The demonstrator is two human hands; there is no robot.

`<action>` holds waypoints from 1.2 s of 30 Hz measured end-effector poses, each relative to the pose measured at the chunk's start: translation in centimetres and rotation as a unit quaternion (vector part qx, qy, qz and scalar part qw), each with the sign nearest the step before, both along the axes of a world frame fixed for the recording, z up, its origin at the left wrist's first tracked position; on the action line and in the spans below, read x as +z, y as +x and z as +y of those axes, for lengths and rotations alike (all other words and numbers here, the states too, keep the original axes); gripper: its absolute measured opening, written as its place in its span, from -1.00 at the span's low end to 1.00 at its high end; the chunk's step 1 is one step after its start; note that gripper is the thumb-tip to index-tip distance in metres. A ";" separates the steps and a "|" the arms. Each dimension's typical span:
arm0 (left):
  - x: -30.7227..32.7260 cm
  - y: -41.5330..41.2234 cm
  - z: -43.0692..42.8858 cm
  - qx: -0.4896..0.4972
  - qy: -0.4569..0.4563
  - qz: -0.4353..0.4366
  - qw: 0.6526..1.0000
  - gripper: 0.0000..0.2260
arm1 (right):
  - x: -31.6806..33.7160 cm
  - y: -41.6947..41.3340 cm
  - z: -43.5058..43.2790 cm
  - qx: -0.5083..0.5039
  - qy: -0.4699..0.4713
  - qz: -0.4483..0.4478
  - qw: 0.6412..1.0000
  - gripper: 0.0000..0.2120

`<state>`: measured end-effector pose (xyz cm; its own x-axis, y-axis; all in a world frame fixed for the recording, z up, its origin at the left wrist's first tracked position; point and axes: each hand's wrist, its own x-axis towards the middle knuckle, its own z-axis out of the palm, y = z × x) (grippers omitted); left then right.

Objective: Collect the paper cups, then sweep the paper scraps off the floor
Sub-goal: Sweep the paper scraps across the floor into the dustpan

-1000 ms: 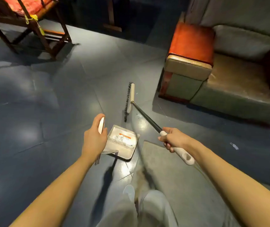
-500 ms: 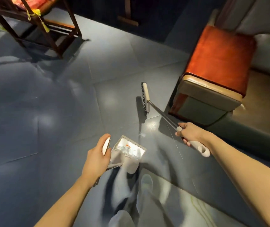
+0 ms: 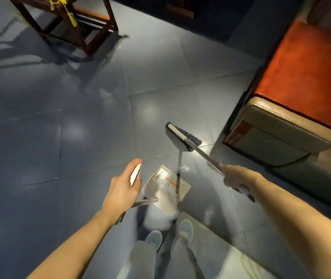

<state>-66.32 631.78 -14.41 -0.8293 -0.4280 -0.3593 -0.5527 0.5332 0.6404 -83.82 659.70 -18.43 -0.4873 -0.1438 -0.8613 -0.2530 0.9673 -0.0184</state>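
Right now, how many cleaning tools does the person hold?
2. The broom is in the right hand, its head near the sofa. The dustpan is in the left hand, ahead of the shoes. None seems hidden.

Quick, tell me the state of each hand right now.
The left hand is closed, gripping the dustpan by its handle.
The right hand is closed, gripping the broom by its handle.
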 end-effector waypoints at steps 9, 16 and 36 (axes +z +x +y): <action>0.0 -0.6 0.2 -0.051 0.007 0.021 0.998 -0.61 | 8.3 10.7 2.0 -0.235 -0.073 -0.156 0.957 -0.32; 0.4 0.1 -0.2 -0.088 0.034 0.048 0.994 -0.59 | 12.3 18.0 5.2 -0.346 -0.111 -0.149 0.919 -0.30; 0.5 -1.4 0.1 -0.196 0.023 0.067 0.978 -0.63 | 10.5 23.6 2.9 -0.464 -0.152 -0.130 0.863 -0.45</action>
